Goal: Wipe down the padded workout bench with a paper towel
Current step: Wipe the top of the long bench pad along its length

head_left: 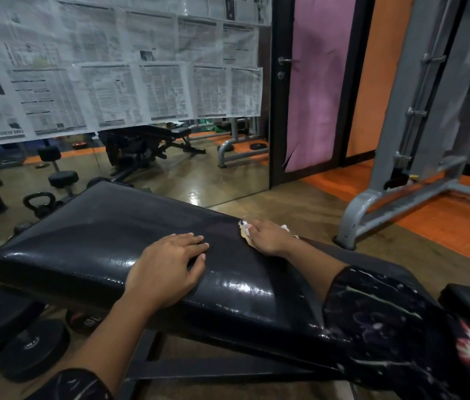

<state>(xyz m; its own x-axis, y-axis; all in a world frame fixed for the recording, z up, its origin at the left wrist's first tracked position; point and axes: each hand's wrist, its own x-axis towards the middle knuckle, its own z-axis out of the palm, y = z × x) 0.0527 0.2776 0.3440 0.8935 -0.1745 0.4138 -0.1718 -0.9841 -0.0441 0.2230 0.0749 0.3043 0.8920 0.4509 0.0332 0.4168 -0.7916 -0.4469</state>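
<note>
Mirrored gym wall ahead; our black padded bench (pixel 107 241) tilts across the floor. Our left hand (pixel 170 269) lies flat, open, steadying it. Our right hand (pixel 268 236) presses the crumpled paper towel (pixel 244 230) at the far edge; overreaching could slide it off.

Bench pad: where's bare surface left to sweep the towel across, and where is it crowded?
The bench pad lies bare from the left hand out to its far-left end near the kettlebell. Crowded: the far edge, where the right hand presses the paper towel, and the near-right corner under the sleeve.
</note>
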